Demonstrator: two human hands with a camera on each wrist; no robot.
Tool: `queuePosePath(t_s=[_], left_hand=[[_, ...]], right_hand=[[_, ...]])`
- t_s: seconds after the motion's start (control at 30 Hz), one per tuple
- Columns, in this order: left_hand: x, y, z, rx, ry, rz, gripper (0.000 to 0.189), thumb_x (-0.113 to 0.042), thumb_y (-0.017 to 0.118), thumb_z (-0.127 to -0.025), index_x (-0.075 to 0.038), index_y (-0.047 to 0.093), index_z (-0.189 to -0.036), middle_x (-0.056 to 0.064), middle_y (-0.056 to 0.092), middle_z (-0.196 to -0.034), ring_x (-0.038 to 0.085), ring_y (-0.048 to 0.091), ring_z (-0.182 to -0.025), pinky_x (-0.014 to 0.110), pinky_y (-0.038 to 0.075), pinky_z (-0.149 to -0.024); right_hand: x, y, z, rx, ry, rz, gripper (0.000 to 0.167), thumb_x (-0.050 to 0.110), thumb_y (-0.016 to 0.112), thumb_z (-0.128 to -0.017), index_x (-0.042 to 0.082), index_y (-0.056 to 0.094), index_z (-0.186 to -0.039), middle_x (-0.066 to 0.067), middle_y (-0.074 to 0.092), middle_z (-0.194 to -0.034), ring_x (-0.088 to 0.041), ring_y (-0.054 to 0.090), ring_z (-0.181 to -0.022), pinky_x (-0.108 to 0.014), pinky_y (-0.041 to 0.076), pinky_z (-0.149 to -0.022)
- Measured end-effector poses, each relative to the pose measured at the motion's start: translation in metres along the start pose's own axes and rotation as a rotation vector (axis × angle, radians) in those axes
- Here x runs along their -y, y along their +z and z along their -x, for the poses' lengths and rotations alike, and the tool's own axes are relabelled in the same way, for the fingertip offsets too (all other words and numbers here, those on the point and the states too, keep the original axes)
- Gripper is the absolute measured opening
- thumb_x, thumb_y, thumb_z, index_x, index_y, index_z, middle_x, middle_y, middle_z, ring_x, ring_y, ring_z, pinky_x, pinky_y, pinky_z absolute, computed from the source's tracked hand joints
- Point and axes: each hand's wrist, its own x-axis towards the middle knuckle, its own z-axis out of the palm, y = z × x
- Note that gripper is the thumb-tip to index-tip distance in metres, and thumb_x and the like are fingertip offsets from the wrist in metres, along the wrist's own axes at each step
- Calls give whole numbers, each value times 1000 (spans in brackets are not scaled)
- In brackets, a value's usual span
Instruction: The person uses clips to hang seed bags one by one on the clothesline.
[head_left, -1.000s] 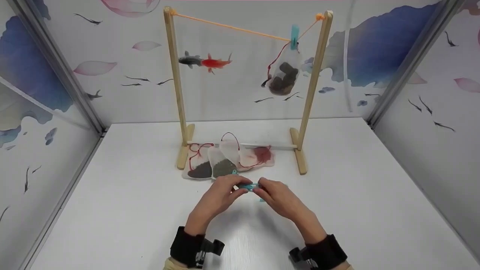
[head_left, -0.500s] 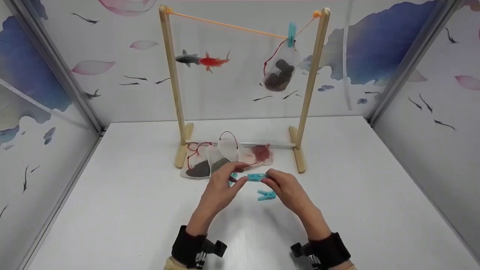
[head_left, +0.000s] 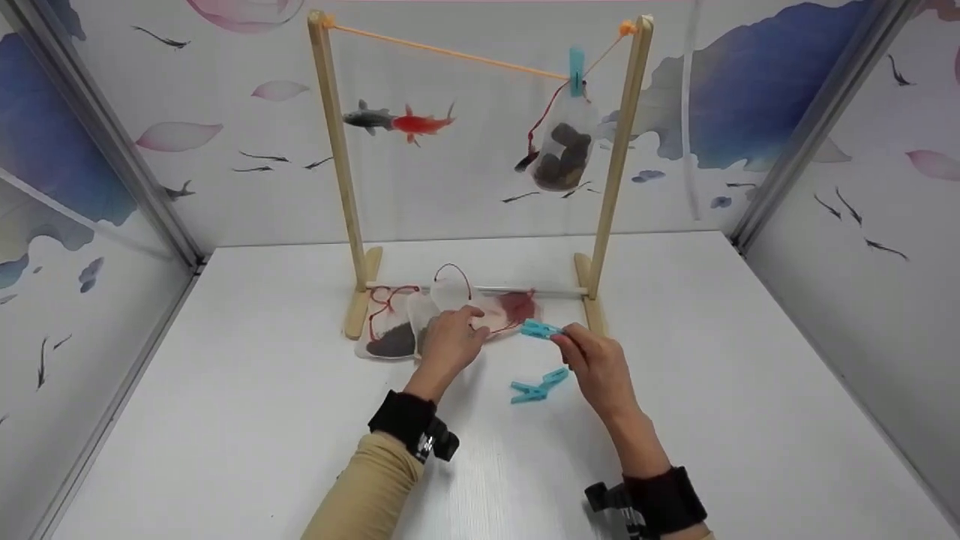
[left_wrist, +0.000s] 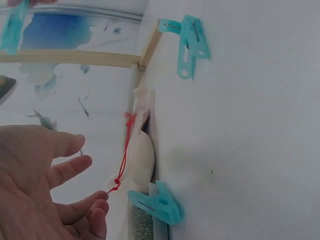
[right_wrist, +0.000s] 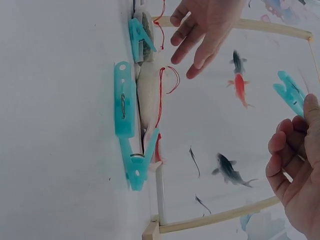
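Note:
My left hand (head_left: 450, 341) reaches over the drawstring bags, fingers spread and relaxed. In the left wrist view a fingertip (left_wrist: 102, 195) lies close to a red cord (left_wrist: 117, 184); whether they touch I cannot tell. The dark-filled bag (head_left: 391, 343), a white bag (head_left: 448, 286) and the reddish bag (head_left: 517, 307) overlap on the table; a greenish-filled bag (right_wrist: 146, 35) is mostly hidden by my hand in the head view. Between thumb and fingers, my right hand (head_left: 602, 367) pinches a blue clothespin (head_left: 537, 328), held above the table right of the bags.
Two blue clothespins (head_left: 529, 392) lie together on the table; another clothespin (left_wrist: 157, 204) rests by the greenish bag. A wooden frame (head_left: 621, 154) stands behind, with an orange cord (head_left: 450, 52). From it hangs a bag of dark lumps (head_left: 564, 157), held by a clothespin (head_left: 576, 71).
Both hands worked close together at a clothespin; they have since parted. The left moved forward over the bags. The right carried the clothespin rightward and forward, uncovering the two on the table.

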Motion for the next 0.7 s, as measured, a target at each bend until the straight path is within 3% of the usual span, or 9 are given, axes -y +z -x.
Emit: queuePosePath(t_s=[0.17,0.33,0.57,0.7], left_hand=[[2,10,-11,26,-19,-18,28,-21,66,-94,-4,69,-117,16,71,-111,36,63,-108,46,48,-94],[4,12,-16,-31,11,117,21,-14,64,-96,-3,70,-113,15,71,-107,29,65,-103,43,52,-92],[-8,-5,-25,-77,73,352,19,-18,67,-96,-8,69,-112,9,69,-111,22,67,-102,36,55,-91],[-18,-23,-32,-80,129,340,18,-15,68,-95,-10,63,-112,8,66,-112,22,66,-100,34,56,-87]], right_hand=[[-2,-2,1,-11,16,-39,16,3,64,-94,10,59,-80,2,53,-62,-1,47,-57,-14,42,-55],[-4,-2,2,8,48,-60,14,6,64,-95,10,61,-82,2,55,-64,-3,50,-59,-16,46,-57],[-7,-3,2,11,124,-26,14,10,62,-97,11,64,-84,2,65,-68,-4,58,-61,-17,50,-60],[-7,-2,1,-13,137,-35,13,8,61,-98,9,65,-85,1,66,-70,-6,60,-61,-14,50,-61]])
